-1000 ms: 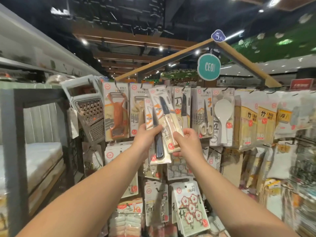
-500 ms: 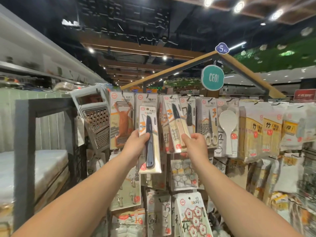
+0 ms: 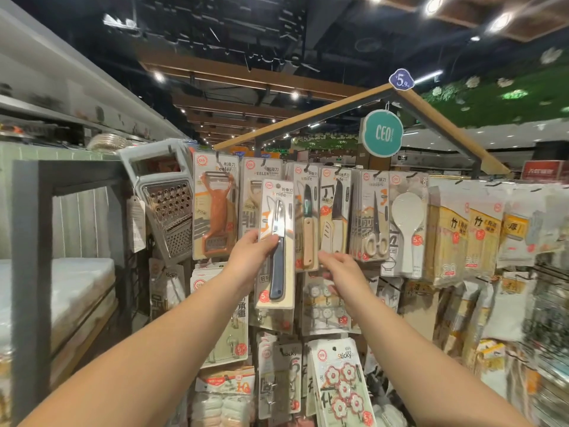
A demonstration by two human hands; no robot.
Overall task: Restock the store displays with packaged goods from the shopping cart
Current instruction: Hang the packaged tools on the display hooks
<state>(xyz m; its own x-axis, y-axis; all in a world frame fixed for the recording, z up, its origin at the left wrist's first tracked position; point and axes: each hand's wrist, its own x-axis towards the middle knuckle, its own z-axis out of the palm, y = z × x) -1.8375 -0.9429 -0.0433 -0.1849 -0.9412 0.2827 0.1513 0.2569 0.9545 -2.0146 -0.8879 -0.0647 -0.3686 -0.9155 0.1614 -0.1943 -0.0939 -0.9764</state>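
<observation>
Head view: right hand (image 3: 346, 269) has released the hanging knife pack (image 3: 308, 220).

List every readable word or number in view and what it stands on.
"CEO!": round teal hanging sign
"5.9": blue price tag at the roof peak
"knife": knife pack held by the left hand
"Peeler": orange peeler pack
"sticky": flower hook pack
Chinese print, small labels: unreadable.

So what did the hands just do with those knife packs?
The right hand let go of the wooden-handled knife pack, which now hangs on its hook. The left hand still holds the blue-handled knife pack, now raised in front of the peeler packs.
</observation>
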